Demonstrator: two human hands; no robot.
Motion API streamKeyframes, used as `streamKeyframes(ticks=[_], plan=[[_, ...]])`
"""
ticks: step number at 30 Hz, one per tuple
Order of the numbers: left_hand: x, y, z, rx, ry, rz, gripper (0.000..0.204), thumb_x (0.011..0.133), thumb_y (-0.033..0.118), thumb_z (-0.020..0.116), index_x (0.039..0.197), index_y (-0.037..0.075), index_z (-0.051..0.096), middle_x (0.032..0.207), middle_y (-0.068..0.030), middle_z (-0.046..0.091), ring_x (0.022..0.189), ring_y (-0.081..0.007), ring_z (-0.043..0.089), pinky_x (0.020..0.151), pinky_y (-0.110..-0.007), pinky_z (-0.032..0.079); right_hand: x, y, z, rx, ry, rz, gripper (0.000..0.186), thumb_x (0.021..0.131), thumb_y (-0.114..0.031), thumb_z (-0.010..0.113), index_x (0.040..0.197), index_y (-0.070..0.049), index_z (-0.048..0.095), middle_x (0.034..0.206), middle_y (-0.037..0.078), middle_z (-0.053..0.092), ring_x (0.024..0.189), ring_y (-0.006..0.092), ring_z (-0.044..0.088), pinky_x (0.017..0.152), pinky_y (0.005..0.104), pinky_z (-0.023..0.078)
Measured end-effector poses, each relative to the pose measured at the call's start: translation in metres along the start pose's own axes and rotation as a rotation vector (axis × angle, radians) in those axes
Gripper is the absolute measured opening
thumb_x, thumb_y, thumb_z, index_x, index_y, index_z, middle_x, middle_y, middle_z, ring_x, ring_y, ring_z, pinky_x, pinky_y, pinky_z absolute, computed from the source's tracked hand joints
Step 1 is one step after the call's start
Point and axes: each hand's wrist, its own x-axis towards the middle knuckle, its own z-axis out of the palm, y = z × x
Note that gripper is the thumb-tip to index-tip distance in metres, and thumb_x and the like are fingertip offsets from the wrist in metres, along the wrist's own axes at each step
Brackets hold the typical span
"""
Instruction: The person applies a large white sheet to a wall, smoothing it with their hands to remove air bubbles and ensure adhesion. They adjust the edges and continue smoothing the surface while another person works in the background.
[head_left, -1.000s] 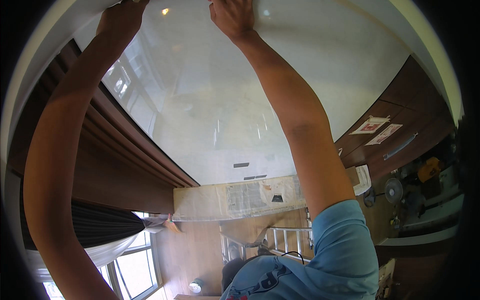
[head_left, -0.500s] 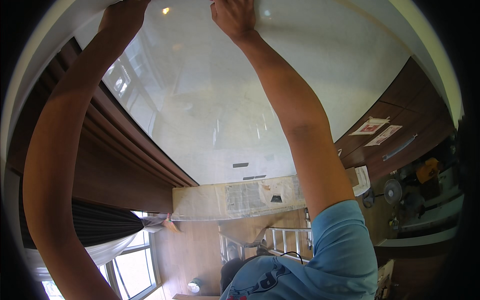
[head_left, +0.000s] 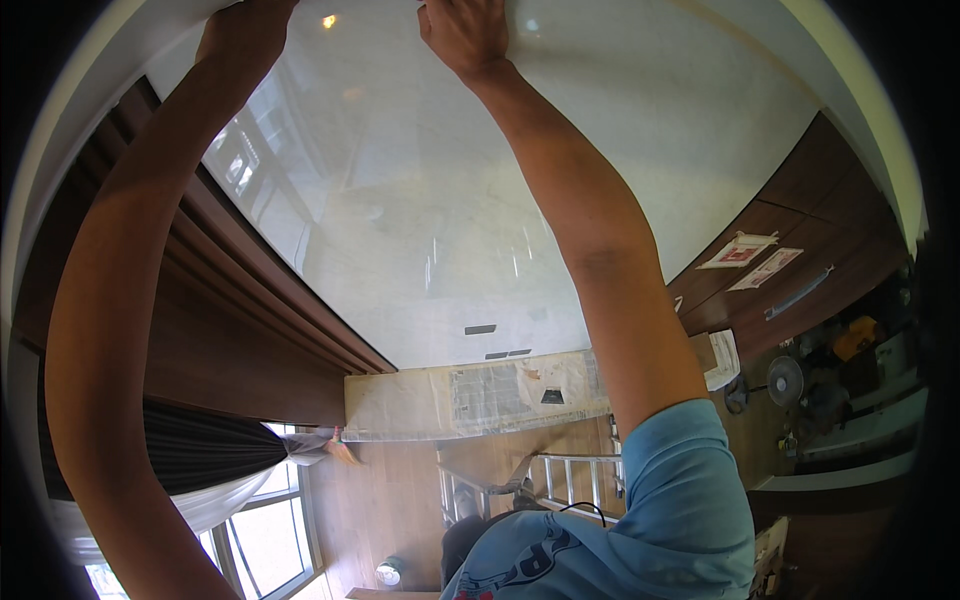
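Both my arms reach up along a glossy pale wall panel (head_left: pixel 430 170). At the top left, my left hand (head_left: pixel 247 38) is close to the panel's upper edge; its fingers run out of the picture, so their grip is hidden. Farther right, my right hand (head_left: pixel 468 32) is against or just in front of the panel with its fingers curled in. Whatever those fingers hold, if anything, is cut off by the top of the picture.
Below the panel runs a ledge (head_left: pixel 400 405) under a taped plastic cover. A metal stepladder (head_left: pixel 575 480) stands beneath me. Brown slatted panelling (head_left: pixel 260 290) and a window (head_left: pixel 270 540) lie left; dark wooden cabinets (head_left: pixel 800 215) and a fan (head_left: pixel 785 380) are right.
My right hand has shifted very slightly left. Otherwise my arms and the surroundings look the same.
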Motion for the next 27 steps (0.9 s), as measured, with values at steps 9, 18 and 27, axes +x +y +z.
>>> streamKeyframes(ticks=[9,18,27], plan=[[0.007,0.004,0.012,0.016,0.034,-0.026,0.072,0.100,0.018,0.053,0.165,0.032,0.026,0.102,-0.0131,0.063,0.084,-0.0296,0.064,0.070,-0.046,0.051,-0.017,0.002,0.015,0.056,0.052,0.099,0.055,0.093,-0.018,0.065,0.146,-0.010,0.055,0.137,0.021,0.063,0.131,0.0414,0.054,0.109,0.0583,0.044],[0.018,-0.009,0.047,-0.110,-0.027,0.025,0.066,0.106,0.030,0.052,0.165,0.033,0.022,0.076,-0.0112,0.072,0.065,-0.0281,0.073,0.055,-0.043,0.061,-0.190,-0.062,-0.170,0.333,-0.365,0.411,0.041,0.084,0.002,0.065,0.124,-0.006,0.059,0.159,0.019,0.043,0.138,0.0393,0.048,0.119,0.0606,0.032],[0.018,-0.028,0.078,-0.213,-0.068,0.065,0.074,0.108,0.030,0.053,0.167,0.034,0.009,0.078,-0.0159,0.071,0.068,-0.0342,0.071,0.058,-0.048,0.057,-0.519,-0.367,-0.823,-0.129,-1.407,1.665,0.031,0.081,-0.018,0.065,0.108,-0.005,0.069,0.116,0.023,0.068,0.116,0.0424,0.062,0.094,0.0545,0.049]])
